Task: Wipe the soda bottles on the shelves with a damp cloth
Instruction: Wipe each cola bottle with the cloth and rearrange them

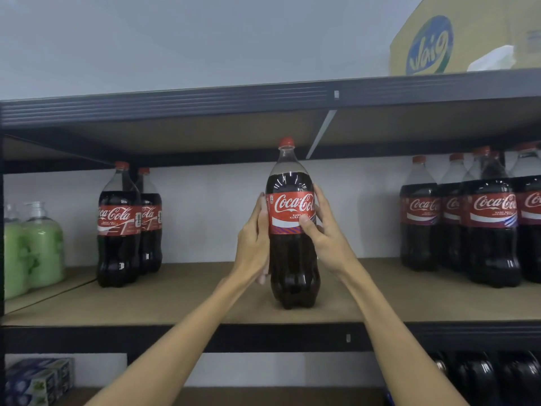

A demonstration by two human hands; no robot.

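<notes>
My left hand [254, 241] and right hand [326, 234] clasp the centre cola bottle [292, 259], fingers [319, 200] wrapped round its red label. It stands upright on the shelf [175, 303]. Left of it stand two cola bottles [118, 230], right of it a cola row [489, 224].

A: Far left: two green soap dispensers [44, 250], upright, side by side.
B: Noted. Upper right: yellow cardboard box [480, 24], blue oval logo [429, 45]. Bottom left: blue-and-white cartons [38, 379], stacked.
</notes>
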